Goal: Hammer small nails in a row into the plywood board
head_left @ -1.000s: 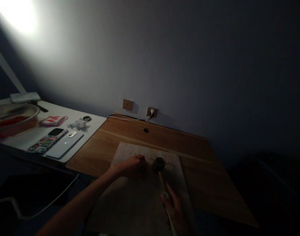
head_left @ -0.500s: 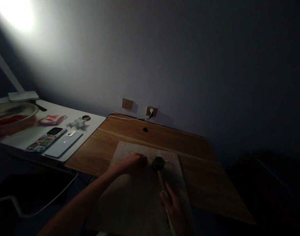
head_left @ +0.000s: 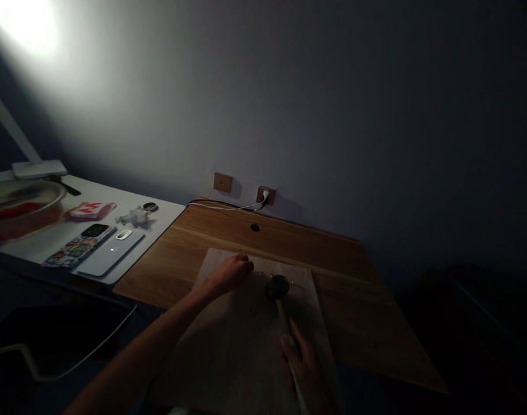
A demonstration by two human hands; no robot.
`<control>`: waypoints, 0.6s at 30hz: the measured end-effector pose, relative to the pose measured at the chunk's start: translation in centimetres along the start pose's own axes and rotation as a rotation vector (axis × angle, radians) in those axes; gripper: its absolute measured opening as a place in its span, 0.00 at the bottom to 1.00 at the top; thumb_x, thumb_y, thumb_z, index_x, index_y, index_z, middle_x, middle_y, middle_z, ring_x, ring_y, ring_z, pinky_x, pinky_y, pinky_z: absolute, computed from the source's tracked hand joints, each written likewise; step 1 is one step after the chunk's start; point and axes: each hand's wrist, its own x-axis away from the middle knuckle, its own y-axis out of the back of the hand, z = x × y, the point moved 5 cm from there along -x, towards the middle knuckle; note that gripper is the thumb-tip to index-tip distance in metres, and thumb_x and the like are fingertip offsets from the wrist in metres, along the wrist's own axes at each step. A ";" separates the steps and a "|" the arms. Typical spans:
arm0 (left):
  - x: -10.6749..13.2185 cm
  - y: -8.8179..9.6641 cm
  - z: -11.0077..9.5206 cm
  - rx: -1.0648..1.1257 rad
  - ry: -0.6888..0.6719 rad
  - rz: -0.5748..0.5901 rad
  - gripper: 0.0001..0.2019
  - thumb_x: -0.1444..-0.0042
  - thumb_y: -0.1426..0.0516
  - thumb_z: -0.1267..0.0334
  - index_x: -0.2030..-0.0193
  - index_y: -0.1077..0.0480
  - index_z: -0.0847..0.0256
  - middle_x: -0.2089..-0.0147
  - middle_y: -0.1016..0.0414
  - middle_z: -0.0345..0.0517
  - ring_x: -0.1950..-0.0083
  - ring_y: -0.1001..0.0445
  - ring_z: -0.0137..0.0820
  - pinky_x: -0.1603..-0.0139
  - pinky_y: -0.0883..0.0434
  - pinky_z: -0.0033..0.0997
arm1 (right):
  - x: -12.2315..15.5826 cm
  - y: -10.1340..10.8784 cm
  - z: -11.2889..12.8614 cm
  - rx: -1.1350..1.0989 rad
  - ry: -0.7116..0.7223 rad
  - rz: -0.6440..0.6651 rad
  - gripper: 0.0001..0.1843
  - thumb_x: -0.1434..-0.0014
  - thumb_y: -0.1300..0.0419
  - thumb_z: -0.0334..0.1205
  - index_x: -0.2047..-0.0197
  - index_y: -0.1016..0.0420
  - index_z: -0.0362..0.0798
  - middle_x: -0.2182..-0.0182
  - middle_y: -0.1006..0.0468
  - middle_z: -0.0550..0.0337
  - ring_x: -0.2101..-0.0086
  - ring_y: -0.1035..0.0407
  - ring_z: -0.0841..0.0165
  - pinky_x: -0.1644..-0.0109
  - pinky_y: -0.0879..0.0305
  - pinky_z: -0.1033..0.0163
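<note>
Left hand (head_left: pixel 231 272): grip curled together, knuckles on the board (head_left: pixel 241 351).
Right hand (head_left: pixel 307 369): grip clamped on hammer (head_left: pixel 277 286), head over board.
Board: flat on table (head_left: pixel 189 248).

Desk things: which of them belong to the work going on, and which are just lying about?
In use: hammer in the right hand; wooden board under the left hand.
Lying about: patterned phone, silver device, glass bowl, white cable.
</note>
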 end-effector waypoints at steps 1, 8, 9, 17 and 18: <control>-0.1 0.0 -0.1 -0.004 -0.006 0.006 0.11 0.41 0.47 0.72 0.64 0.23 0.60 0.62 0.23 0.48 0.62 0.25 0.31 0.61 0.32 0.26 | 0.0 -0.1 0.0 -0.013 -0.007 0.011 0.45 0.46 0.37 0.63 0.31 0.37 0.51 0.77 0.30 0.66 0.85 0.40 0.74 0.85 0.45 0.70; 0.3 -0.2 -0.1 0.060 -0.008 0.035 0.11 0.42 0.47 0.73 0.64 0.24 0.61 0.62 0.24 0.48 0.63 0.26 0.31 0.61 0.32 0.26 | 0.4 -0.5 0.9 -0.022 -0.011 0.017 0.51 0.46 0.38 0.66 0.29 0.43 0.43 0.78 0.30 0.68 0.87 0.43 0.77 0.87 0.47 0.71; 0.3 -0.3 0.0 0.069 -0.012 0.034 0.11 0.42 0.48 0.73 0.64 0.24 0.61 0.63 0.24 0.48 0.62 0.26 0.31 0.60 0.32 0.26 | 0.4 -0.6 0.9 -0.025 -0.018 0.018 0.51 0.46 0.38 0.67 0.29 0.43 0.43 0.78 0.30 0.68 0.87 0.43 0.77 0.87 0.47 0.71; 0.2 -1.5 1.0 0.108 -0.005 0.009 0.11 0.40 0.47 0.72 0.62 0.23 0.60 0.61 0.24 0.46 0.61 0.26 0.31 0.57 0.31 0.25 | 0.3 -0.3 0.7 -0.002 0.018 0.003 0.48 0.46 0.39 0.66 0.31 0.39 0.44 0.78 0.31 0.68 0.86 0.44 0.77 0.85 0.47 0.70; 0.1 -1.6 1.0 0.123 0.003 0.001 0.11 0.40 0.47 0.72 0.61 0.23 0.60 0.60 0.23 0.47 0.61 0.25 0.30 0.58 0.31 0.25 | 0.3 -0.2 0.6 0.002 0.014 -0.009 0.47 0.45 0.38 0.65 0.31 0.38 0.46 0.78 0.31 0.67 0.86 0.43 0.76 0.85 0.47 0.70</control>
